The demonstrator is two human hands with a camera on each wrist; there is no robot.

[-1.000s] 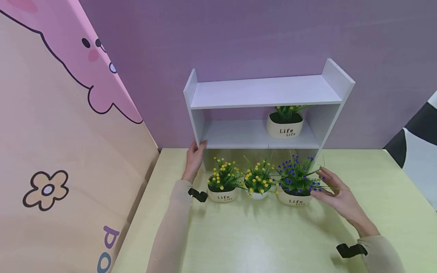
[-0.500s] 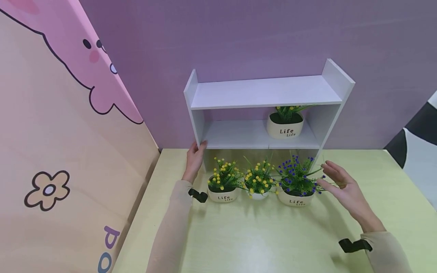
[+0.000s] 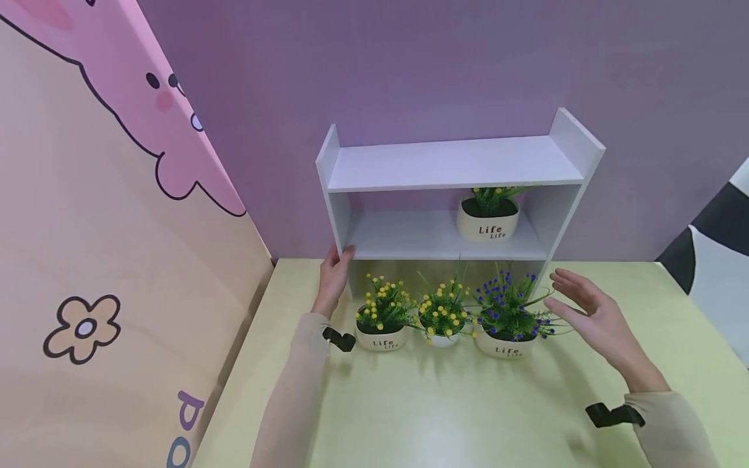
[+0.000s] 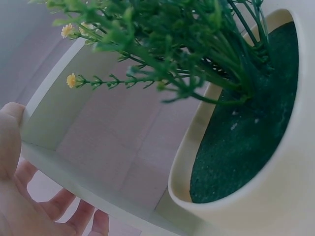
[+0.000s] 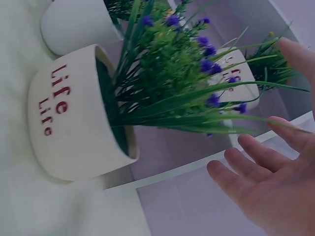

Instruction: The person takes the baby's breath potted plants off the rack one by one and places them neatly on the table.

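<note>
A white shelf unit (image 3: 453, 162) stands against the purple wall. My left hand (image 3: 333, 278) holds its left side panel low down, the thumb on one side and the fingers (image 4: 61, 204) on the other in the left wrist view. To the right, my right hand (image 3: 597, 318) hovers with fingers spread beside a cream "Life" pot of blue-purple flowers (image 3: 506, 344), near its long leaves. Left of that pot stand a small white pot of yellow flowers (image 3: 443, 339) and a cream "Life" pot of yellow flowers (image 3: 381, 341), all in front of the shelf's base.
Another cream "Life" pot (image 3: 488, 224) sits on the middle shelf board, toward the right, its plant partly hidden by the top board. The pale yellow table (image 3: 409, 409) extends in front of the pots. A cartoon-printed panel (image 3: 117, 227) rises along the left.
My right hand has drawn back from the blue-flowered pot, moving right and slightly up, with its fingers opening. The left hand keeps its place on the shelf. The head view has tilted up slightly.
</note>
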